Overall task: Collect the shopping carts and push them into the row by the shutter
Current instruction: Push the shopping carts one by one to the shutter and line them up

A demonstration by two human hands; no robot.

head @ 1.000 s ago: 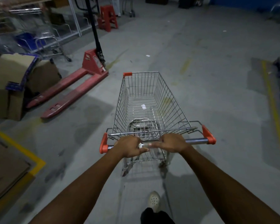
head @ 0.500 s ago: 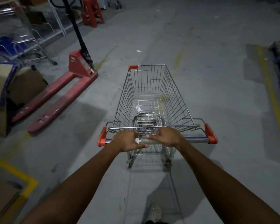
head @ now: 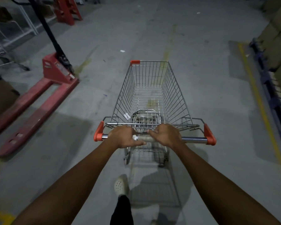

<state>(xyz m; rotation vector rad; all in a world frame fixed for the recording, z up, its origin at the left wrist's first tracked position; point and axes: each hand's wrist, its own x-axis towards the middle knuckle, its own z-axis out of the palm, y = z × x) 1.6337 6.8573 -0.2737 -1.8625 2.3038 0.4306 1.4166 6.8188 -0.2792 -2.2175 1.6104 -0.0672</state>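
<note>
A silver wire shopping cart (head: pixel 151 88) with orange corner caps stands straight ahead of me on the grey concrete floor. Its basket holds only a small scrap of white paper. My left hand (head: pixel 122 137) and my right hand (head: pixel 166 135) both grip the cart's metal handle bar (head: pixel 194 139) near its middle, close together. My arms are stretched out. One white shoe (head: pixel 121 185) shows below the cart. More wire carts (head: pixel 0 51) stand blurred at the far left edge. No shutter is in view.
A red pallet jack (head: pixel 39 95) lies on the left, forks pointing toward me, its black handle rising up. A red stand (head: pixel 66 8) is at the top left. Cardboard boxes on blue pallets (head: pixel 276 98) line the right, behind a yellow floor line (head: pixel 258 98). Open floor lies ahead.
The cart and I have rolled forward. The pallet jack and the boxes on the left have slid back and toward the left edge. Both hands keep the same grip.
</note>
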